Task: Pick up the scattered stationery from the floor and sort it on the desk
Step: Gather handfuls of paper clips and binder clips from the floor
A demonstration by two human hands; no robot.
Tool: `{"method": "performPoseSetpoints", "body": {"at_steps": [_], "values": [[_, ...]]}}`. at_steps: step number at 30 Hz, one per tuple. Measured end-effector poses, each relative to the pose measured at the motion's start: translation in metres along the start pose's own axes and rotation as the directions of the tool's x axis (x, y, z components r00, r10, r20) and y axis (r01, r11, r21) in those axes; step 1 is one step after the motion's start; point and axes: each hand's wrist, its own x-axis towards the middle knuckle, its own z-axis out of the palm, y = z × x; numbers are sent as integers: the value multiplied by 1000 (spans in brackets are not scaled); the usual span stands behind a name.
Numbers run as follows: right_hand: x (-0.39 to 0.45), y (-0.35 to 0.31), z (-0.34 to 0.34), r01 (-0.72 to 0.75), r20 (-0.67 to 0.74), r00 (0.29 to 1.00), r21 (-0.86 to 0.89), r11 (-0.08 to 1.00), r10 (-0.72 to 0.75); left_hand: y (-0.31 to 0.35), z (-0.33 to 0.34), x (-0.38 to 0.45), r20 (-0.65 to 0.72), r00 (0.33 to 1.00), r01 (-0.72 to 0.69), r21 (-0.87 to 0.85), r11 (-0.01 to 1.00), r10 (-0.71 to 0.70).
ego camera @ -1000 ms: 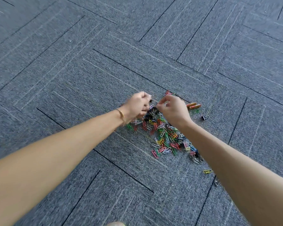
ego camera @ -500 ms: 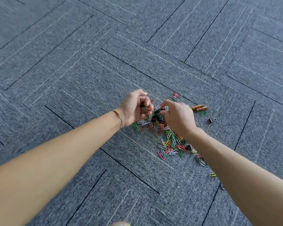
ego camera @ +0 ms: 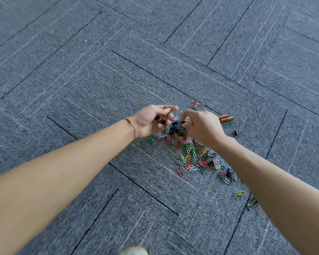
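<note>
Your left hand (ego camera: 151, 122) curled its fingers around some black clips (ego camera: 159, 119). Your right hand (ego camera: 203, 127) pinched a black clip (ego camera: 181, 123) over the pile of paper clips (ego camera: 188, 153) on the floor (ego camera: 81, 80).

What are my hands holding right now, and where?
The left hand cups small black binder clips in curled fingers; the right hand pinches another from the pile, grip point hidden.
</note>
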Motion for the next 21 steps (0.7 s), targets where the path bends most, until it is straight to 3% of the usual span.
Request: {"method": "performPoseSetpoints", "body": {"at_steps": [2, 3, 4, 6, 9, 11, 12, 14, 16, 18, 21], "values": [[2, -2, -3, 3, 49, 999, -41, 999, -1, 0, 1, 3, -79, 997, -6, 110, 994, 15], [4, -4, -6, -3, 79, 997, -60, 998, 8, -1, 2, 5, -150, 986, -28, 262, 965, 70], [5, -6, -9, -15, 114, 993, -78, 997, 24, -3, 1, 7, -210, 963, -52, 462, 886, 166], [9, -9, -14, -31, 187, 981, -116, 993, 53, -7, 0, 11, -197, 901, -86, 792, 605, 386], [14, -9, -19, -58, 247, 966, -92, 994, 79, -12, 1, 15, -55, 873, -100, 952, 289, 484], [14, -1, -21, -222, 253, 953, 204, 954, 167, -12, 5, 16, 15, 881, -89, 987, 134, 473], [12, 3, -23, -328, 276, 935, 445, 834, 220, -12, 7, 17, 46, 886, -86, 994, 65, 461], [3, 9, -27, -456, 386, 889, 796, 399, 246, -11, 11, 19, 91, 891, -78, 996, -48, 445], [-7, 12, -29, -476, 466, 873, 878, 46, 143, -10, 14, 21, 120, 894, -73, 990, -125, 433], [-15, 14, -31, -469, 474, 879, 879, -87, 49, -8, 16, 24, 137, 900, -64, 981, -186, 414], [-19, 16, -31, -471, 481, 876, 868, -161, 32, -7, 16, 25, 189, 889, -76, 959, -273, 416]]}}
